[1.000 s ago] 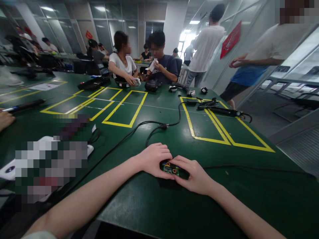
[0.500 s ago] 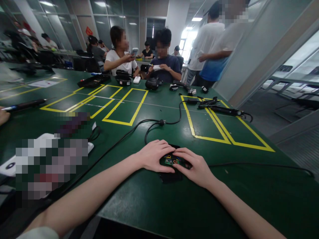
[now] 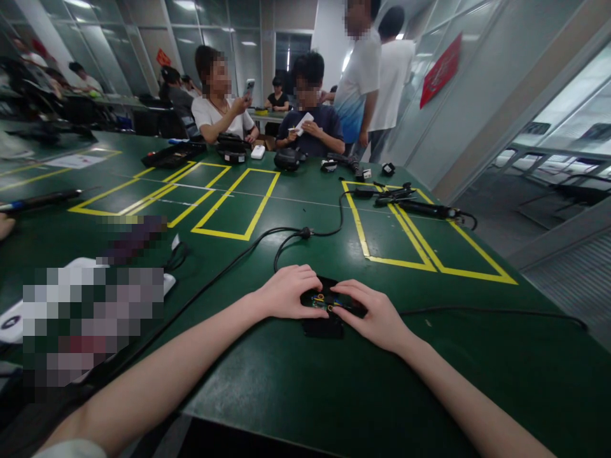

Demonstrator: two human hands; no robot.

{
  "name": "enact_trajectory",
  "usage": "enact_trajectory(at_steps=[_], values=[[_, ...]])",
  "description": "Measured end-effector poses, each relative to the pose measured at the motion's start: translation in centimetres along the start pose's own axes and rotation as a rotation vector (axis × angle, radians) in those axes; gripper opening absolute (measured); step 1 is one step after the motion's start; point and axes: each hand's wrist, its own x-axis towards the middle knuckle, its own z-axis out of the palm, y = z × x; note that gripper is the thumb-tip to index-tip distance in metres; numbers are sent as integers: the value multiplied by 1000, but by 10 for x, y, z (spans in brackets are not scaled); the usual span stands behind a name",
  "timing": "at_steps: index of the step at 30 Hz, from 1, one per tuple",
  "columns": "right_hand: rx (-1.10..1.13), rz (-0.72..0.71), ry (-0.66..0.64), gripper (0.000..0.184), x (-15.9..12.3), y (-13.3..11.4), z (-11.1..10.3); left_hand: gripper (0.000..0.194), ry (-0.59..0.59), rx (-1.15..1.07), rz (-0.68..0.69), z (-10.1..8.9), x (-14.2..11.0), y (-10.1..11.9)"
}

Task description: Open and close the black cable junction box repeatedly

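Beyond the green bench (image 3: 248, 369), a person in a white-and-blue shirt (image 3: 353, 92) has moved left; our left hand (image 3: 289, 292) and right hand (image 3: 380, 318) grasp a small green circuit board (image 3: 318, 305) in curled fingers.

circuit board (image 3: 319, 302) partly hidden by fingers (image 3: 351, 289), another person's hand (image 3: 6, 226) cut off, banner (image 3: 442, 70) lettering unreadable

The wearer's green table (image 3: 267, 375) carries a black tray (image 3: 167, 156) at eleven o'clock, a black case (image 3: 286, 159) at twelve, yellow tape (image 3: 401, 263) at eleven and one, plus a cord (image 3: 306, 233).
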Motion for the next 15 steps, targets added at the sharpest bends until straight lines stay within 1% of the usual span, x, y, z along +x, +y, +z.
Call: enact_trajectory(at_steps=[3, 8, 11, 15], values=[[13, -6, -6, 20, 0, 0, -1, 40, 29, 8, -27, 2, 0, -2], [46, -10, -33, 26, 0, -2, -2, 41, 52, 25, -29, 2, 0, 0], [42, 20, -4, 22, -1, -2, 0, 37, 78, -5, -26, 1, 0, 2], [0, 53, 40, 23, -1, -2, 3, 26, 128, -3, -29, -2, -1, 0]])
